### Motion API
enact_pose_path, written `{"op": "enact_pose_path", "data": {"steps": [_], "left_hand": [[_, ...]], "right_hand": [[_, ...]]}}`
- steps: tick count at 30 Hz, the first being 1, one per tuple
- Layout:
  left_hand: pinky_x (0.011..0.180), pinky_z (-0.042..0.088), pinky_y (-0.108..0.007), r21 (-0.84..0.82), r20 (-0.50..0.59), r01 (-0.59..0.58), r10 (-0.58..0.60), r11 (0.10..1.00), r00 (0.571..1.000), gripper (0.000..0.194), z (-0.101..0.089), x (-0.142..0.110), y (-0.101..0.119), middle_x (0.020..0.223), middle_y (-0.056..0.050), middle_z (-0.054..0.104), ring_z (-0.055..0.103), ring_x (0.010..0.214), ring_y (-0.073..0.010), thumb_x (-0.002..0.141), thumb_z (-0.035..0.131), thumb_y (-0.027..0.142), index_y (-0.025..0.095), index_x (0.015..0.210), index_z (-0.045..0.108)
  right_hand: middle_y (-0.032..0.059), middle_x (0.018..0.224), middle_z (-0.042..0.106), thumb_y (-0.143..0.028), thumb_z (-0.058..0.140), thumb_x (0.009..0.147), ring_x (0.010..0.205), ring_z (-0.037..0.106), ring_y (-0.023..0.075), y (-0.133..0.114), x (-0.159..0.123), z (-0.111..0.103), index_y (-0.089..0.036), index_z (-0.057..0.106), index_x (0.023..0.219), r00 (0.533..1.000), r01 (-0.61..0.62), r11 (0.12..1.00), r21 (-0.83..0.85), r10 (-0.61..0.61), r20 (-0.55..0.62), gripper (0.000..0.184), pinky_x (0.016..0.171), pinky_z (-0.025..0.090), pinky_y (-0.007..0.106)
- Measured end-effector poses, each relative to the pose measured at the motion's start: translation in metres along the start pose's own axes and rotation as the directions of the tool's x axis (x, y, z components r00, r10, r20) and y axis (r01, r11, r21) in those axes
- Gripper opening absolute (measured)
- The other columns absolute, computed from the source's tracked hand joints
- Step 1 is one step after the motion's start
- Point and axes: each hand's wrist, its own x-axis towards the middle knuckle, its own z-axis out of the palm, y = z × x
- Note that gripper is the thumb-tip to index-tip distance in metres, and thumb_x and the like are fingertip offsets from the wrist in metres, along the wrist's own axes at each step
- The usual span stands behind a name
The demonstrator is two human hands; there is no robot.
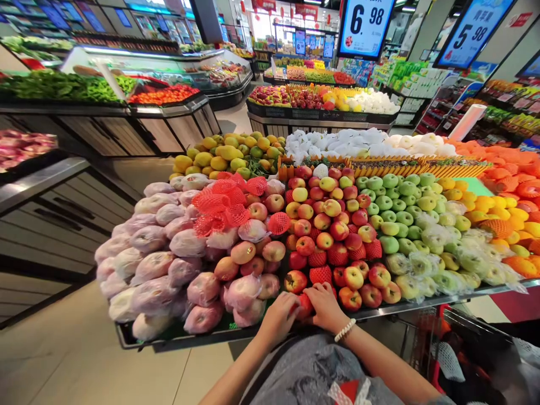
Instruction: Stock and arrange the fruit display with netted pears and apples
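Note:
At the front edge of a fruit display, my left hand (280,316) and my right hand (325,308) are closed from both sides around a red apple (304,307). Fingers cover much of it, and whether a foam net is on it cannot be made out. Just beyond my hands lie a red-and-yellow apple (296,281) and an apple in a red foam net (321,275). More loose apples (352,277) are heaped to the right. Film-wrapped pink fruits (243,292) lie to the left of my left hand.
Empty red foam nets (221,205) lie on the wrapped fruit. Green apples (396,205) and oranges (521,264) fill the right side, mangoes (230,153) the back. The stand's metal edge (405,306) runs before me. A shopping cart (441,349) stands at lower right.

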Motion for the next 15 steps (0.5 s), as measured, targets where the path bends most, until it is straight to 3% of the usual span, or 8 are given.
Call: {"op": "enact_pose_path", "data": {"steps": [3, 6, 10, 12, 15], "left_hand": [[0.085, 0.054, -0.036, -0.031, 0.031, 0.014, -0.013, 0.999, 0.999, 0.02, 0.004, -0.01, 0.008, 0.095, -0.008, 0.073, 0.067, 0.093, -0.0246, 0.099, 0.051, 0.032, 0.023, 0.092, 0.068], [0.083, 0.053, -0.034, -0.061, 0.023, 0.222, -0.221, 0.973, 0.975, 0.03, 0.004, -0.016, 0.009, 0.097, -0.008, 0.076, 0.072, 0.089, -0.0234, 0.105, 0.04, 0.037, 0.023, 0.113, 0.065], [0.077, 0.051, -0.032, 0.089, 0.109, 0.41, -0.418, 0.908, 0.902, 0.051, 0.006, -0.013, 0.017, 0.089, -0.008, 0.077, 0.075, 0.085, -0.0268, 0.099, 0.055, 0.044, 0.016, 0.142, 0.053], [0.079, 0.052, -0.033, 0.21, 0.103, 0.451, -0.478, 0.868, 0.872, 0.063, 0.01, -0.008, 0.026, 0.095, -0.013, 0.079, 0.076, 0.093, -0.0302, 0.099, 0.055, 0.048, 0.012, 0.15, 0.046], [0.083, 0.053, -0.036, 0.338, 0.031, 0.538, -0.58, 0.772, 0.814, 0.058, 0.016, 0.004, 0.045, 0.105, -0.021, 0.078, 0.077, 0.102, -0.0336, 0.105, 0.04, 0.049, 0.008, 0.144, 0.053]], "right_hand": [[0.0092, 0.115, 0.075, -0.036, 0.088, 0.077, 0.113, 0.063, 0.0295, 0.001, 0.0, 0.006, -0.018, 0.067, 0.118, 0.999, 0.009, 1.0, 0.018, -0.008, -0.053, 0.05, 0.105, 0.039, 0.049], [0.0068, 0.109, 0.075, -0.024, 0.088, 0.076, 0.104, 0.065, 0.026, 0.007, -0.007, 0.013, -0.019, 0.067, 0.116, 0.986, 0.063, 0.998, 0.024, -0.059, -0.154, 0.046, 0.104, 0.04, 0.046], [0.0063, 0.115, 0.075, -0.013, 0.08, 0.085, 0.107, 0.063, 0.0245, 0.019, -0.02, 0.022, -0.021, 0.068, 0.1, 0.938, 0.208, 0.977, -0.051, -0.214, -0.272, 0.02, 0.103, 0.042, 0.043], [0.0056, 0.107, 0.075, -0.011, 0.073, 0.09, 0.107, 0.062, 0.0242, 0.024, -0.025, 0.025, -0.021, 0.067, 0.091, 0.925, 0.247, 0.963, -0.111, -0.269, -0.268, 0.011, 0.103, 0.043, 0.043], [0.0034, 0.088, 0.072, -0.012, 0.069, 0.094, 0.1, 0.06, 0.0237, 0.031, -0.029, 0.029, -0.021, 0.067, 0.087, 0.921, 0.322, 0.931, -0.17, -0.35, -0.173, 0.012, 0.102, 0.045, 0.042]]}}
